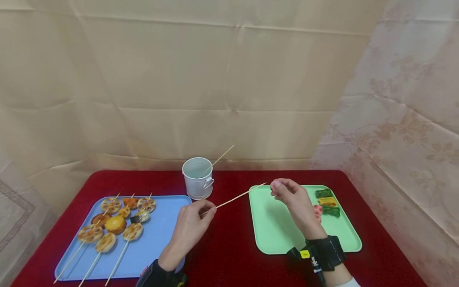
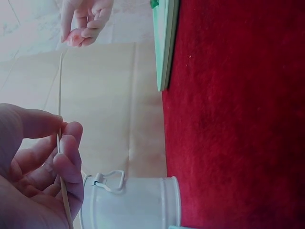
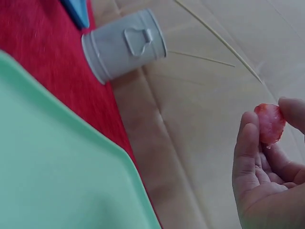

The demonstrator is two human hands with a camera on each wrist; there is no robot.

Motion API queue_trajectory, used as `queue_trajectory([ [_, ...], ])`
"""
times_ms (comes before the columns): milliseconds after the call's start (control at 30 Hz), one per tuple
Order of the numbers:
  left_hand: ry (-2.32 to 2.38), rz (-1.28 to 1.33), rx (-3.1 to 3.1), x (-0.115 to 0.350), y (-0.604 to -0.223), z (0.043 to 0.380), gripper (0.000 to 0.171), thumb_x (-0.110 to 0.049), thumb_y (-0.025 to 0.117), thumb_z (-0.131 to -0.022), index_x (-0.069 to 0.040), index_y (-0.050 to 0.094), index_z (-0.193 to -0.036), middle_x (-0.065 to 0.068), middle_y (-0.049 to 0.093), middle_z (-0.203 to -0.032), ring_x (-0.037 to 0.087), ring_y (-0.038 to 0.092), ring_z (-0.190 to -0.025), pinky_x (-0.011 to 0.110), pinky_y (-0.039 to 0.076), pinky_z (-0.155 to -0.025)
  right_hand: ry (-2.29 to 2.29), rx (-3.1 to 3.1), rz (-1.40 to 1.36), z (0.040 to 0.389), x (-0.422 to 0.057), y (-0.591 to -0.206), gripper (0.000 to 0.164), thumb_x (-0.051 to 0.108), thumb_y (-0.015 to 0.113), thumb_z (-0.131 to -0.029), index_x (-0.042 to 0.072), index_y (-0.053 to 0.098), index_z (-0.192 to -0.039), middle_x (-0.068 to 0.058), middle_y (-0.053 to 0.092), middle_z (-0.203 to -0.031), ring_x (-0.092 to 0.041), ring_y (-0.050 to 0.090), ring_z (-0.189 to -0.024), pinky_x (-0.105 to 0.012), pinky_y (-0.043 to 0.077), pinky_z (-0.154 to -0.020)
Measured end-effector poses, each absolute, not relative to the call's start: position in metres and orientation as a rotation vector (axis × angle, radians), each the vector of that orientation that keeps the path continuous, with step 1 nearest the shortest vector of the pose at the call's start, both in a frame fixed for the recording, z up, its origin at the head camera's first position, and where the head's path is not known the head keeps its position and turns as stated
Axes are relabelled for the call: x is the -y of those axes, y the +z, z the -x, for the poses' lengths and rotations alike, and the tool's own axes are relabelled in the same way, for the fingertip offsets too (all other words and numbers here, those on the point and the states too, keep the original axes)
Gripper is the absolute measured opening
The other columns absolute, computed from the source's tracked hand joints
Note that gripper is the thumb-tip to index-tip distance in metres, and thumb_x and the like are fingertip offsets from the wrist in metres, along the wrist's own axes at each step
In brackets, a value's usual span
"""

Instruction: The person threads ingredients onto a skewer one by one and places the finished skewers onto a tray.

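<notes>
- the bare skewer (image 1: 241, 195) runs up and across between the two hands, its lower part in the left hand (image 1: 190, 225) and its pointed tip reaching toward the right hand (image 1: 297, 205).
- the pink-red slice (image 3: 270, 124) sits at the right hand's fingertips, held up in the air; the skewer's tip is near it but apart, with a small gap showing in both wrist views.
- the left hand pinches the skewer between thumb and forefinger, the other fingers bent along its shaft.
- the right hand pinches the slice between thumb and fingertips, the remaining fingers bent below it.
- in the head view the right hand appears over the green tray (image 1: 272, 235), to the right of the skewer's tip.
- on that tray, beyond the right wrist, lie green pieces (image 1: 330, 211), a yellow piece (image 1: 328, 201) between them, and pink pieces (image 1: 317, 210) partly hidden by the hand.
- the metal bucket (image 1: 198, 187) stands upright just beyond the left hand, a second skewer (image 1: 224, 154) leaning out of it to the right.
- left of the left hand is the blue tray (image 1: 150, 255), bearing three loaded skewers (image 1: 115, 225) side by side, their bare ends toward the person.
- all this stands on a red cloth (image 1: 226, 247), with a beige curtain (image 1: 179, 79) behind.
</notes>
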State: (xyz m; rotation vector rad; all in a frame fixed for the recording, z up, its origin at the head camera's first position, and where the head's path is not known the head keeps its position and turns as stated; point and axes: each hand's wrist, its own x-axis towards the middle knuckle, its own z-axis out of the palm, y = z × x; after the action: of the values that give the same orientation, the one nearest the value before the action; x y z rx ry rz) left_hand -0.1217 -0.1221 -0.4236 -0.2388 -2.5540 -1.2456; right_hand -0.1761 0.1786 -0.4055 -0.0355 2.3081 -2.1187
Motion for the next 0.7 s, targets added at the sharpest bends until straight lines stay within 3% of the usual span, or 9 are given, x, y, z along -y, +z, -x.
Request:
queue_trajectory([
  [200, -1.283, 0.230, 2.531, 0.1212, -0.4265, 0.1202, 0.010, -0.019, 0.078, -0.092, -0.009, 0.077, -0.091, -0.009, 0.071, -0.079, 0.008, 0.067, -0.077, 0.029, 0.054, -0.069, -2.270, -2.126, 0.037, 0.1776, -0.1744, -0.4106, 0.045, 0.028, 0.067, -0.103, -0.008, 0.058, -0.127, -0.003, 0.071, -0.102, -0.015, 0.067, -0.091, -0.026, 0.055, -0.086],
  [400, -1.294, 0.248, 2.539, 0.1207, -0.4273, 0.1202, 0.005, -0.014, 0.079, -0.091, -0.010, 0.077, -0.091, -0.010, 0.070, -0.078, 0.006, 0.065, -0.074, 0.027, 0.051, -0.067, -2.291, -2.124, 0.065, 0.1758, -0.1712, -0.4111, 0.048, 0.025, 0.067, -0.103, -0.012, 0.056, -0.131, -0.002, 0.071, -0.103, -0.016, 0.067, -0.091, -0.027, 0.056, -0.087],
  [700, -1.285, 0.254, 2.578, 0.1214, -0.4282, 0.1207, 0.004, -0.014, 0.078, -0.092, -0.010, 0.077, -0.091, -0.009, 0.071, -0.079, 0.007, 0.064, -0.074, 0.028, 0.050, -0.066, -2.108, -2.385, 0.107, 0.1738, -0.1699, -0.4116, 0.041, 0.032, 0.074, -0.098, 0.003, 0.066, -0.126, -0.013, 0.071, -0.106, -0.022, 0.067, -0.093, -0.029, 0.055, -0.086],
])
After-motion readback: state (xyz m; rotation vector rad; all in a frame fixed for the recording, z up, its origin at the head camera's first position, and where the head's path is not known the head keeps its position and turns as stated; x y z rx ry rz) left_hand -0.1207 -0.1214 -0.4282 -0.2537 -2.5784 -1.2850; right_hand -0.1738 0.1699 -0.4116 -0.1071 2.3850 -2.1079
